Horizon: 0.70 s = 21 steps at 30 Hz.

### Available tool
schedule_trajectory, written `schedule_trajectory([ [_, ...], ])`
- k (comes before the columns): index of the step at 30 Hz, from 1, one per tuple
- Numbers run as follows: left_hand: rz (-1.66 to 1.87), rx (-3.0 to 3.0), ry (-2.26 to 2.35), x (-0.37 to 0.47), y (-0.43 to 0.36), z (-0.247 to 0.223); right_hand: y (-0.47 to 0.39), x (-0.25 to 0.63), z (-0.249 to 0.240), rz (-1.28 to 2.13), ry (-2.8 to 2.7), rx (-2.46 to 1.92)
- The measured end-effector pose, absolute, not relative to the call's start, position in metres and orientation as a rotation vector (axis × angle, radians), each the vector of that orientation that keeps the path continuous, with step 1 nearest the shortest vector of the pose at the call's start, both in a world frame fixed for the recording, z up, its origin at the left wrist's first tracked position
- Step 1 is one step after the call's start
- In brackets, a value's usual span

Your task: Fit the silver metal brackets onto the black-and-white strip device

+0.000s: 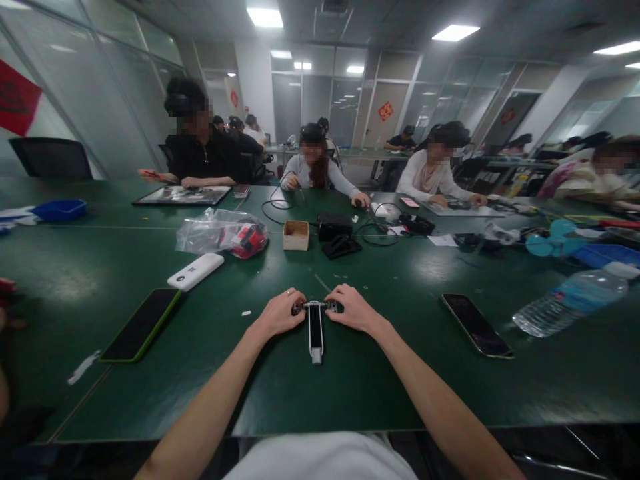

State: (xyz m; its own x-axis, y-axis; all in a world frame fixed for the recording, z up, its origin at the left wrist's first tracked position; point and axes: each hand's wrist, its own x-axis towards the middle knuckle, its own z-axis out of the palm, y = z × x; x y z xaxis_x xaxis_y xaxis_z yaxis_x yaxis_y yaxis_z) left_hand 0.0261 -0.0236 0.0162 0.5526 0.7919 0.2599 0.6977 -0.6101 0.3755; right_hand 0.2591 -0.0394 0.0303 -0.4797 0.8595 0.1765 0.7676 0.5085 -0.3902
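Note:
A small device [315,330] with a long dark face, a pale rim and a light grey end lies on the green table [350,393], its long side pointing toward me. A thin crossbar with dark, metallic-looking ends runs across its far end. My left hand [281,315] has its fingers closed round the left end of this bar. On the opposite side, my right hand [356,311] pinches the right end. The fingertips partly hide both ends.
Left are a green-edged phone [143,325], a white device [196,271] and a plastic bag [223,233]. Ahead stands a small box [296,236]. Right are another phone [477,324] and a water bottle [570,303]. Several people sit across the table.

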Motion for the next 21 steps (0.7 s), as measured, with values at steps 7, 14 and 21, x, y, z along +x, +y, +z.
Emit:
schedule_trajectory([
  [7, 0.611, 2.545, 1.239, 0.026, -0.023, 0.014, -0.035, 0.275, 0.037, 0.291, -2.287, -1.265],
  [14, 0.624, 2.534, 1.242, 0.025, -0.022, 0.013, -0.025, 0.328, 0.046, 0.114, -2.162, -1.764],
  [21, 0.589, 2.547, 1.247, 0.026, -0.023, 0.015, -0.02, 0.353, 0.035, 0.261, -2.101, -2.249],
])
